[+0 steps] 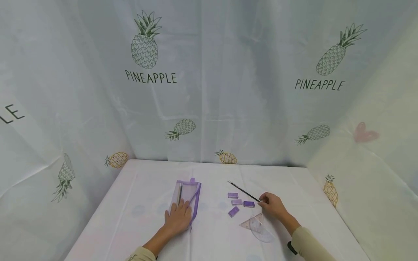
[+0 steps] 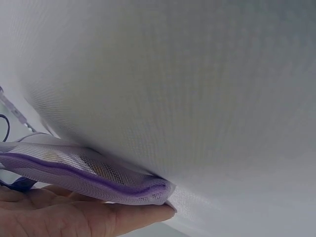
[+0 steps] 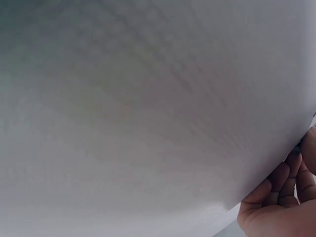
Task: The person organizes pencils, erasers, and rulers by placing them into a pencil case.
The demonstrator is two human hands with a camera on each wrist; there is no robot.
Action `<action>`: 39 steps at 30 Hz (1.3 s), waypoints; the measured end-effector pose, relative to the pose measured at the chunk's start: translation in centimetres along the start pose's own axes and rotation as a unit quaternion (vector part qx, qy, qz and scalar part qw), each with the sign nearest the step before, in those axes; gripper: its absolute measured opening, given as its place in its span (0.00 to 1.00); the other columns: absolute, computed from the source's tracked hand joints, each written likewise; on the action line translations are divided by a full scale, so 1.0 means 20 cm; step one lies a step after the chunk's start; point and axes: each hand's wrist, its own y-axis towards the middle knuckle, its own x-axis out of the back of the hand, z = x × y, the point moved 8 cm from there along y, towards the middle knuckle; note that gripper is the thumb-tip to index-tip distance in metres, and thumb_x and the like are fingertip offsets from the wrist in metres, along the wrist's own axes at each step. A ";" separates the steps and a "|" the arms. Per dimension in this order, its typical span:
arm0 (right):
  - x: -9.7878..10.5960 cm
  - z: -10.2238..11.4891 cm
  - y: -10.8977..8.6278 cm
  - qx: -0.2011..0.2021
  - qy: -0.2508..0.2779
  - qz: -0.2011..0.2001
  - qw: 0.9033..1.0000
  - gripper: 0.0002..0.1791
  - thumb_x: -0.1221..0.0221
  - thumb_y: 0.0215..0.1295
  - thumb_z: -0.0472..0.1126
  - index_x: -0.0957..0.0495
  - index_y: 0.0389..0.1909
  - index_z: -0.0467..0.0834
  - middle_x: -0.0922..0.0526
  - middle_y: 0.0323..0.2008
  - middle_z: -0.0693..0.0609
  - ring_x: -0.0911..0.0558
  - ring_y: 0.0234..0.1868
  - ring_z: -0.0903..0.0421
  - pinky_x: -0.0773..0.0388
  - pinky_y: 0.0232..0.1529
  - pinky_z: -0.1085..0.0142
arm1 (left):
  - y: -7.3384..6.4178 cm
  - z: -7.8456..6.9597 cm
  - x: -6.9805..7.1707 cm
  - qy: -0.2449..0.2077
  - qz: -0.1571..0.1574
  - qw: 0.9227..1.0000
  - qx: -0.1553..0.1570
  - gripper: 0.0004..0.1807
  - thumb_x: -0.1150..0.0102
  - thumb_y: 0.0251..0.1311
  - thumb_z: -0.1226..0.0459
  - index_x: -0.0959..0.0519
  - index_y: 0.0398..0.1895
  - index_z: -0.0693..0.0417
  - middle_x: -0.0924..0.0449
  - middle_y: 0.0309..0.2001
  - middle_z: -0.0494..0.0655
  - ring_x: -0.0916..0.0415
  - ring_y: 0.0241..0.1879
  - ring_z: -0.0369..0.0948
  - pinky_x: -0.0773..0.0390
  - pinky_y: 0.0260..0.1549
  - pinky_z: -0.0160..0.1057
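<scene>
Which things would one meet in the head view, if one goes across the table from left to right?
Pouch with the left hand on it, tilted eraser, darkest eraser, right hand.

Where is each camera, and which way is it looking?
Head: worn on the person's head, facing forward and down at the white table; the left hand and right hand show.
Left wrist: worn there, looking at the purple pouch; part of the left hand shows below it.
Right wrist: worn there, facing mostly a pale, blurry surface; part of the right hand shows at lower right.
Shared: head and left wrist both see the pouch and left hand.
</scene>
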 end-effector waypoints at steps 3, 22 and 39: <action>0.01 0.01 -0.01 0.008 -0.015 -0.007 1.000 0.04 0.34 0.59 0.33 0.20 0.31 0.41 0.24 0.26 0.53 0.29 0.29 0.60 0.31 0.30 0.69 | 0.01 0.00 0.00 0.002 0.001 1.000 -0.002 0.28 0.67 0.76 0.53 0.32 0.70 0.56 0.42 0.75 0.62 0.54 0.74 0.68 0.58 0.65 0.77; 0.07 0.02 -0.05 0.023 -0.058 -0.006 0.998 0.02 0.38 0.60 0.30 0.22 0.33 0.35 0.21 0.28 0.49 0.25 0.31 0.56 0.26 0.33 0.61 | 0.01 0.01 0.01 0.005 0.008 1.000 -0.006 0.28 0.68 0.76 0.53 0.33 0.71 0.57 0.43 0.75 0.63 0.54 0.74 0.69 0.59 0.65 0.77; 0.14 0.11 -0.09 -0.031 -0.001 -0.067 0.997 0.06 0.42 0.60 0.30 0.21 0.36 0.32 0.20 0.28 0.46 0.24 0.30 0.54 0.27 0.32 0.63 | 0.01 0.01 0.00 0.003 0.010 1.000 -0.006 0.28 0.67 0.76 0.53 0.33 0.71 0.58 0.43 0.75 0.63 0.54 0.74 0.69 0.58 0.65 0.77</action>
